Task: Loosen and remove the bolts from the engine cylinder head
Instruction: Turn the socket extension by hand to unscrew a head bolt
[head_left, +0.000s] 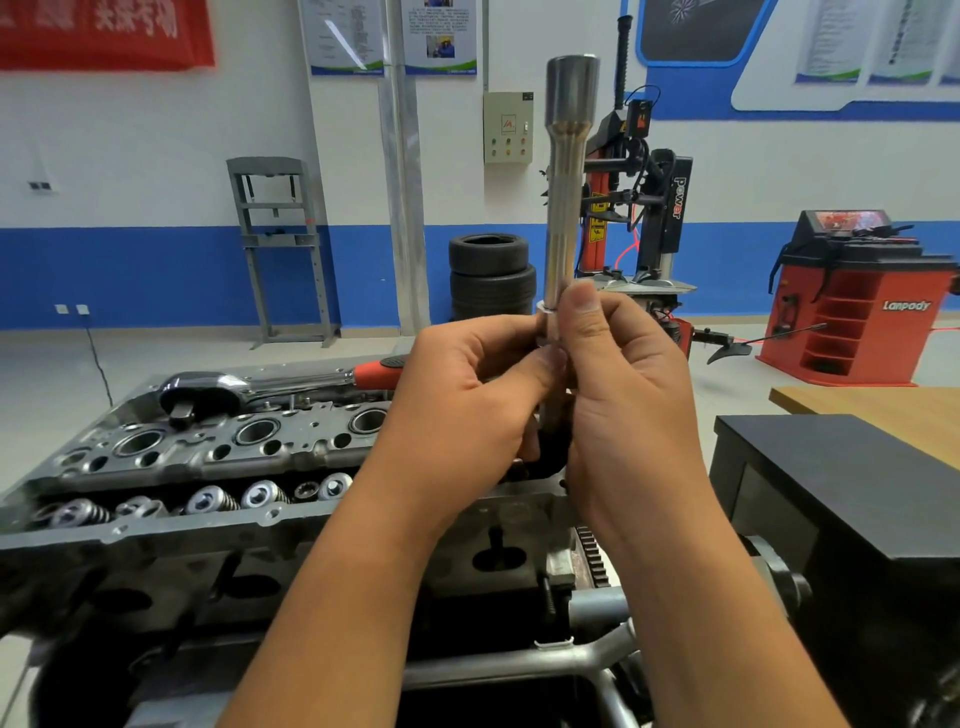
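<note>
A car repair workshop: a tyre changer, stacked tyres, a red wheel balancer, a grey shop press and a stripped engine cylinder head.

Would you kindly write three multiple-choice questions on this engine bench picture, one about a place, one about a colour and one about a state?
1. Where does the ratchet wrench lie?
A. On top of the cylinder head
B. On the wooden table
C. On the floor

2. What colour is the ratchet wrench's grip?
A. Blue
B. Red
C. Yellow

3. How is the long socket extension placed?
A. Lying flat on the black box
B. Fitted onto the ratchet wrench
C. Held upright by both hands

Answers:
1. A, since the wrench rests along the far edge of the cylinder head.
2. B, since the grip beside the left hand is red.
3. C, since the left hand and right hand pinch its lower end while its wide end points up.
</note>
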